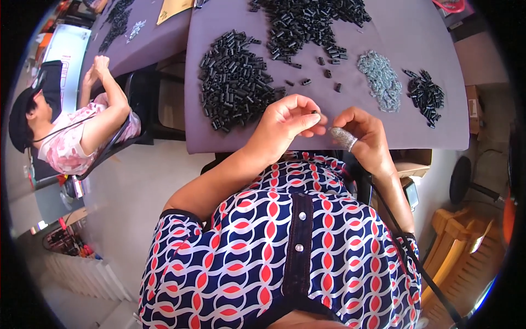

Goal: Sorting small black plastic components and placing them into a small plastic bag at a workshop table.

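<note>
One black part (315, 112), mostly hidden, is pinched in my left hand (287, 122) at the table edge (424, 141); whether my right hand (366, 137) holds anything, I cannot tell. Bare room reaches the silvery pile (381, 81).

black parts (235, 82), silvery pieces (379, 82), purple-grey tabletop (416, 33)

I'm in what looks like a small assembly workshop: heaps of little black cylindrical parts (235, 82) and a pile of silvery pieces (381, 81) lie loose on my worktop (405, 33), and a co-worker (87, 129) sits by a second worktop (156, 45) bearing similar heaps (115, 27).
</note>
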`<state>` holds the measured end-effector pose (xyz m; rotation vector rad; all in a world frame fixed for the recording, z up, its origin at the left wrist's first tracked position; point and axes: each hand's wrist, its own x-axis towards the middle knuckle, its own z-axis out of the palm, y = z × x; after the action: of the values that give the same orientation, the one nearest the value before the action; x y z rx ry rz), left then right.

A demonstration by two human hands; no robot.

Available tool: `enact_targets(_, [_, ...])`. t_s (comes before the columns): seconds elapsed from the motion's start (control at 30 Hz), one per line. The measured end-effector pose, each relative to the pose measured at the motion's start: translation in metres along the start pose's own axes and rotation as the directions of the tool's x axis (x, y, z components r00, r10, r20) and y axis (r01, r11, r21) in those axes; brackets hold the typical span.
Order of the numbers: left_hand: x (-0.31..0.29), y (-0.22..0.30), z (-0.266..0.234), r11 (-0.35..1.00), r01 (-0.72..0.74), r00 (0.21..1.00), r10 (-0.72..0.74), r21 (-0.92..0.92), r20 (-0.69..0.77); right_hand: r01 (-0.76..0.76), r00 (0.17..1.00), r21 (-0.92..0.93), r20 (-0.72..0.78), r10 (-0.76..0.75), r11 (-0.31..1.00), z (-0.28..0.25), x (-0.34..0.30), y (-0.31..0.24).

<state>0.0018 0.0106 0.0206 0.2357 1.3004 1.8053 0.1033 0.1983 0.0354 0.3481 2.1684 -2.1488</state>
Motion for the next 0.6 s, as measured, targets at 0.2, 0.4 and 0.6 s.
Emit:
enact_targets(0.2, [0.003, -0.009, 0.007, 0.984, 0.038, 0.999, -0.041, -0.174, -0.012, 0.046, 0.999, 0.098, -0.019, -0.045, 0.994, 0.004, -0.002, 0.009])
enact_targets(0.4, [0.001, -0.013, 0.005, 0.985, 0.066, 0.998, -0.062, -0.160, 0.031, 0.119, 0.991, 0.119, -0.072, -0.111, 0.986, 0.005, -0.002, 0.013])
enact_targets(0.6, [-0.001, -0.017, 0.001, 0.977, 0.071, 0.997, -0.070, -0.199, 0.014, 0.162, 0.984, 0.061, -0.082, -0.157, 0.985, 0.007, -0.005, 0.013])
